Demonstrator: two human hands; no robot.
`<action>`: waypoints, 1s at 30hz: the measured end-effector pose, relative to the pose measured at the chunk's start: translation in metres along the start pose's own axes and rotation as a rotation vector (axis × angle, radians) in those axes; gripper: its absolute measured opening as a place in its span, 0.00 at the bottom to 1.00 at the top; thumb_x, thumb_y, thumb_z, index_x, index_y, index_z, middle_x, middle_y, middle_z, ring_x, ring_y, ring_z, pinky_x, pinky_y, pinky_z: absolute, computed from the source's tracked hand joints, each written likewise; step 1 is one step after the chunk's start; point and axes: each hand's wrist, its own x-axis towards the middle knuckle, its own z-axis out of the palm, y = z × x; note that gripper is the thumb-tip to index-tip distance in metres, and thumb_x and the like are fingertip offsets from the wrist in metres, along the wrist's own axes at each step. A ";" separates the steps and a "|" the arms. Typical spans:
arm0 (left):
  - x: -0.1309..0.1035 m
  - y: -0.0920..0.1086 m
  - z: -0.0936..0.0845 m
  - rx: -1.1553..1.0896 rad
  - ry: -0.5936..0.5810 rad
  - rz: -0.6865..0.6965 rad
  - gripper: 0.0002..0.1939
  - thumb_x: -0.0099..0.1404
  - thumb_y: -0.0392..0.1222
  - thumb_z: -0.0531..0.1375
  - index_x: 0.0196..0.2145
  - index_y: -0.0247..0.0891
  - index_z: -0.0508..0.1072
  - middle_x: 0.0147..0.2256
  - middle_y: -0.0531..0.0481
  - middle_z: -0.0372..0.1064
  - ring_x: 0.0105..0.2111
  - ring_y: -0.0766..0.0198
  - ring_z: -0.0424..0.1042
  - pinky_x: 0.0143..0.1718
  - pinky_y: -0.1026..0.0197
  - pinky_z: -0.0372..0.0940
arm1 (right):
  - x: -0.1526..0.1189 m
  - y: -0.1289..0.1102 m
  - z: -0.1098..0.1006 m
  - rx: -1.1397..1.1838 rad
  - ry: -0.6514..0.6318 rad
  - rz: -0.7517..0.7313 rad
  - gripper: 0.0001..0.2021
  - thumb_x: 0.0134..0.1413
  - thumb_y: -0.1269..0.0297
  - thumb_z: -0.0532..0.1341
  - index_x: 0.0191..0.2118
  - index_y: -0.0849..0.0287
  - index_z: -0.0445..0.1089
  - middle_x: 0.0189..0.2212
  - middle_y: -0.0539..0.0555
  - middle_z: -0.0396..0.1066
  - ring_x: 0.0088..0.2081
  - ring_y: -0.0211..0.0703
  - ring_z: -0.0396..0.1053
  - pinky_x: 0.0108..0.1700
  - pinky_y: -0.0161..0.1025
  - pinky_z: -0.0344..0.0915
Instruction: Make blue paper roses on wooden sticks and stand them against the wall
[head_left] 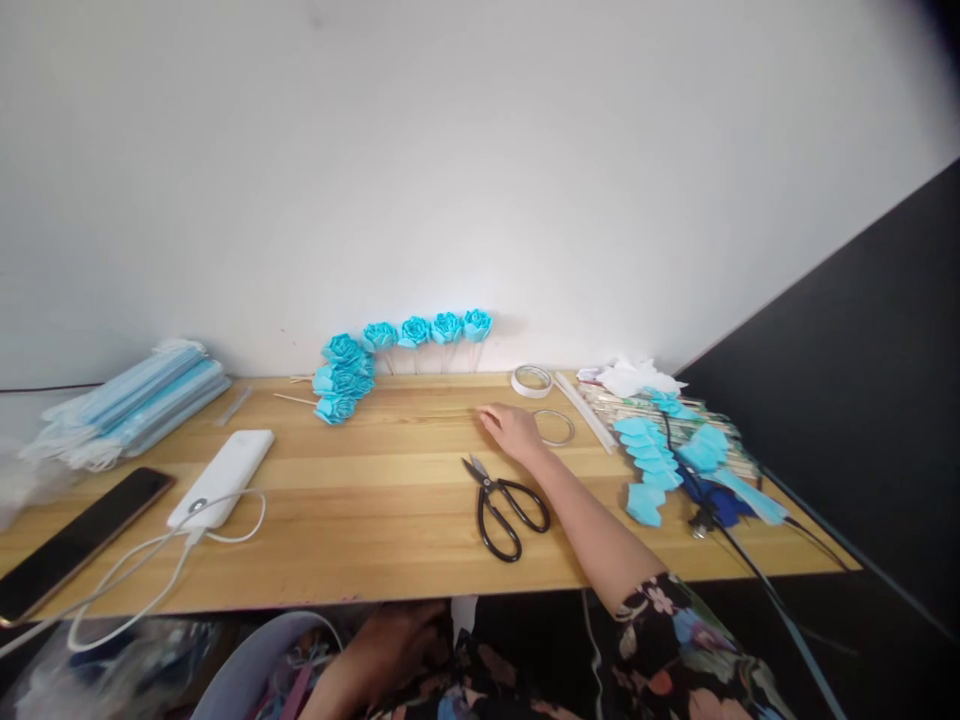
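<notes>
Firstly, one right hand (511,430), reaching in over a wooden table (360,540) from a floral sleeve (686,650): fingers narrow, bent and close together, nothing visible in them; whether thumb and fingertips meet cannot be told. One left hand (394,645), low in front of the table's near edge, dark and blurred, its fingers too indistinct to tell wide from narrow; a white piece (463,612) just beside it, held or not unclear. One pair of black-handled scissors (487,485), flat on the table just nearer the wearer than the right hand, blades slightly parted. One thin ring (573,432), partly behind the right wrist; one white tape roll (531,392) beyond it; one pale stick (585,412) to the right. Blue flowers, two groups: four in a row (415,332), upright on thin stems by the wall; a cluster (343,380) on the table just left of these, stems pointing left. At far right, blue folded strips (649,460), a heap of thin sticks (739,455) and white tissue (634,377). At left, stacked face masks (142,400), a white power bank (229,470) with cable (180,570), and a dark phone (82,540).
</notes>
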 end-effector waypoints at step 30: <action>0.157 0.017 -0.159 -0.208 0.399 0.214 0.18 0.69 0.49 0.51 0.28 0.38 0.75 0.33 0.47 0.79 0.38 0.59 0.77 0.42 0.63 0.67 | 0.151 -0.016 -0.105 -0.241 0.241 -0.035 0.10 0.64 0.66 0.58 0.41 0.54 0.78 0.41 0.54 0.78 0.44 0.47 0.71 0.41 0.40 0.61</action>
